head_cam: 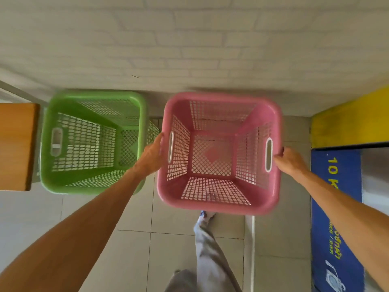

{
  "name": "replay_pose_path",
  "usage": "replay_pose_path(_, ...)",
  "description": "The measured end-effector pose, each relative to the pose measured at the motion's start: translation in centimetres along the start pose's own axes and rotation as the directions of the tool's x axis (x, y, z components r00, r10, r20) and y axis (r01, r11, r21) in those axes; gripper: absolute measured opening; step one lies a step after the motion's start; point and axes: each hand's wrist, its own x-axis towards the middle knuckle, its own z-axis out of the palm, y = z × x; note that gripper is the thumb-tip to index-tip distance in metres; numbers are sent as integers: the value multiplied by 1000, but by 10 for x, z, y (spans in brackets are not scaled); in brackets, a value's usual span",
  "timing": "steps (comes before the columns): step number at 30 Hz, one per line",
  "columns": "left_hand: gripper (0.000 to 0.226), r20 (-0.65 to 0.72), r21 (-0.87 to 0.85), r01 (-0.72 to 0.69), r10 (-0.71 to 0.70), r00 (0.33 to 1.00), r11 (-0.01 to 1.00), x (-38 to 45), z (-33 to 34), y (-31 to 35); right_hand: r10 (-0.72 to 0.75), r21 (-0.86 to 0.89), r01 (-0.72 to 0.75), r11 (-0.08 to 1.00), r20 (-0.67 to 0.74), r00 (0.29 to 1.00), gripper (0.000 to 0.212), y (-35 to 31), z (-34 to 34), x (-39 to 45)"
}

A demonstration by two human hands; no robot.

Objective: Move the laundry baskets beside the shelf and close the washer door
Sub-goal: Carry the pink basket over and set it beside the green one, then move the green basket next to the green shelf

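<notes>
I hold an empty pink mesh laundry basket [220, 200] above the tiled floor, in front of a white brick wall. My left hand [152, 155] grips its left side by the handle slot, and my right hand [289, 160] grips the right handle. An empty green mesh basket [63, 182] stands on the floor to the left, right next to a wooden shelf [15, 144]. A narrow gap separates the two baskets. At the right edge stands a blue and yellow washer [336, 207]; its door is out of sight.
My leg in grey trousers [210, 249] steps on the beige floor tiles below the pink basket. The white brick wall [189, 49] closes off the far side. A grey rail [19, 92] runs behind the shelf.
</notes>
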Motion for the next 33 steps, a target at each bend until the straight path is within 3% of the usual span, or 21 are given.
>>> replay_pose_path(3,71,-16,-45,7,-7,1000,999,20,6,-4,12,-2,-12,1000,13,1000,16,-5,0,21)
replay_pose_path(13,68,42,-39,-68,70,997,997,44,19,-29,18,-4,-18,1000,-21,1000,22,-5,14,42)
replay_pose_path(17,74,74,-64,-72,76,994,995,40,13,-31,1,-6,-2,1000,-143,990,20,-7,23,37)
replay_pose_path(19,79,87,3,-82,81,993,997,34,3,-32,-15,-8,14,1000,-242,970,27,-17,31,25)
replay_pose_path(22,90,82,81,20,-27,996,996,24,-27,-42,-102,-130,59,990,-352,930,46,-48,47,-3)
replay_pose_path(24,87,52,79,28,-32,998,996,13,-56,-55,-176,-207,110,972,-338,924,50,-78,61,-23)
replay_pose_path(33,72,-133,103,191,-177,975,976,-25,-185,-199,-256,-53,251,967,-118,960,31,-256,162,-86)
